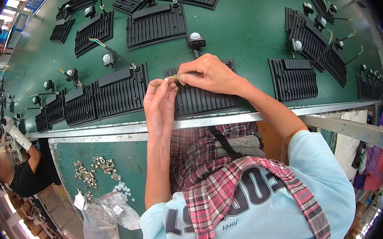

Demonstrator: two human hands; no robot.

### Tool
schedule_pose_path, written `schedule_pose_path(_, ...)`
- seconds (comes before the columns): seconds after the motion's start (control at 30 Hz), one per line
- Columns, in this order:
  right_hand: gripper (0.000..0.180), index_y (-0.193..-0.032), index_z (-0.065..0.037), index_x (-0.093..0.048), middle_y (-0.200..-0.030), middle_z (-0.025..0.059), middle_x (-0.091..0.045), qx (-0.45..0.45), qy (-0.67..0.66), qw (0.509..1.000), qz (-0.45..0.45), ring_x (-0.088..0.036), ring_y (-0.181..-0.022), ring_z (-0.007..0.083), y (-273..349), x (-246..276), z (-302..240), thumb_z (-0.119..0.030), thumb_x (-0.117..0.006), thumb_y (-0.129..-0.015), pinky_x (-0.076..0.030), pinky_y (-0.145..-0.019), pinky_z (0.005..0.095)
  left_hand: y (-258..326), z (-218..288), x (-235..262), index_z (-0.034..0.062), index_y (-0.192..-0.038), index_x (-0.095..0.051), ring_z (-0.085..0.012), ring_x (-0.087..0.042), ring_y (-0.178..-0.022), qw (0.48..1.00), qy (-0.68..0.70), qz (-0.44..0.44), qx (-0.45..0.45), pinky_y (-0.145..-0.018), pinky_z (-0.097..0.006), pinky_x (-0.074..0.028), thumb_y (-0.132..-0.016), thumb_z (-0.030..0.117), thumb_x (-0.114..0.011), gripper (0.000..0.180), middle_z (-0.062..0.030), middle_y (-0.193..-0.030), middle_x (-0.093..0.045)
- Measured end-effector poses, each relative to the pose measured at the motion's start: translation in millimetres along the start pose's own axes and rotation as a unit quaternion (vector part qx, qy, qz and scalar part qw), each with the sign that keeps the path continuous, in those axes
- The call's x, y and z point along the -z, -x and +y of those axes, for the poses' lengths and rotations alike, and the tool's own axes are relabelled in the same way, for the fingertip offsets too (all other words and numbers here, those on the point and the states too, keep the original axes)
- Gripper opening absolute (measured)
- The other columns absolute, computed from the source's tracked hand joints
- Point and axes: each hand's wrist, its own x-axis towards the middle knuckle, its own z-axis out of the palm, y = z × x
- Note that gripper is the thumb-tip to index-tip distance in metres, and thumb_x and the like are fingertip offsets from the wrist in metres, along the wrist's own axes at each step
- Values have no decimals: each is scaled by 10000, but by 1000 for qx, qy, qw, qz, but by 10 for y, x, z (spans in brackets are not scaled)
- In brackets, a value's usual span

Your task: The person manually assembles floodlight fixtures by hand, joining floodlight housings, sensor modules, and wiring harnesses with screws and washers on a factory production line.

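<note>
In front of me a black finned floodlight housing (206, 101) lies on the green bench, partly covered by my hands. A motion sensor with a white dome (196, 38) sticks up from its far edge. My left hand (159, 99) is closed, its thumb and fingers pinching the end of a thin wire (173, 77) that looks yellow-green. From the right, my right hand (210, 76) pinches the same wire close beside the left fingertips. Just where the wire runs under the fingers is hidden.
More floodlight housings with sensors (123, 91) stand at left, at the back (156, 26) and at right (293, 78). On a lower green table are piles of metal cable glands (85, 175), clear plastic rings (122, 189) and plastic bags (99, 221). Co-workers (27, 168) are at both sides.
</note>
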Motion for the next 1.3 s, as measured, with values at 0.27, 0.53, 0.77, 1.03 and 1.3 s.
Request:
schedule_pose_path(0.27, 193, -876, -37, -692, -640, 138, -601, -2, 9, 1000, -3, -568, -552, 272, 5, -8, -35, -215, -620, -895, -443, -554, 369, 62, -45, -66, -41, -1233, -570, -150, -660, -993, 996, -32, 78, 7, -902, -264, -547, -968, 87, -634, 301, -113, -1063, -674)
schedule_pose_path(0.53, 175, -853, -28, -685, -627, 147, -575, -20, 40, 998, -46, -531, -520, 242, 2, 43, -100, -190, -626, -881, -416, -530, 351, 48, -87, 65, -38, -1174, -608, -122, -635, -859, 999, 27, 17, 14, -842, -260, -543, -965, 93, -646, 249, -75, -989, -670)
schedule_pose_path(0.77, 228, -849, -38, -696, -639, 132, -615, -38, 0, 997, -67, -565, -553, 265, 4, 45, -113, -238, -600, -903, -433, -558, 372, 49, -97, 35, -40, -1198, -603, -136, -642, -884, 998, -62, -10, 15, -889, -274, -546, -968, 111, -642, 278, -86, -990, -668)
schedule_pose_path(1.03, 183, -860, -27, -680, -725, 136, -659, 16, 39, 996, -75, -632, -659, 303, 7, 35, -50, -186, -599, -903, -480, -617, 391, 44, -75, 64, -71, -1158, -626, -144, -650, -863, 999, 12, -5, 49, -854, -283, -550, -953, 108, -666, 275, -91, -942, -680)
schedule_pose_path(1.3, 187, -872, -26, -675, -743, 145, -666, 14, 83, 991, -106, -640, -729, 347, 15, 50, -58, -175, -565, -898, -492, -674, 440, 72, 43, -38, -72, -1120, -646, -125, -652, -838, 977, -212, 9, 15, -833, -256, -541, -931, 56, -669, 229, -91, -958, -690)
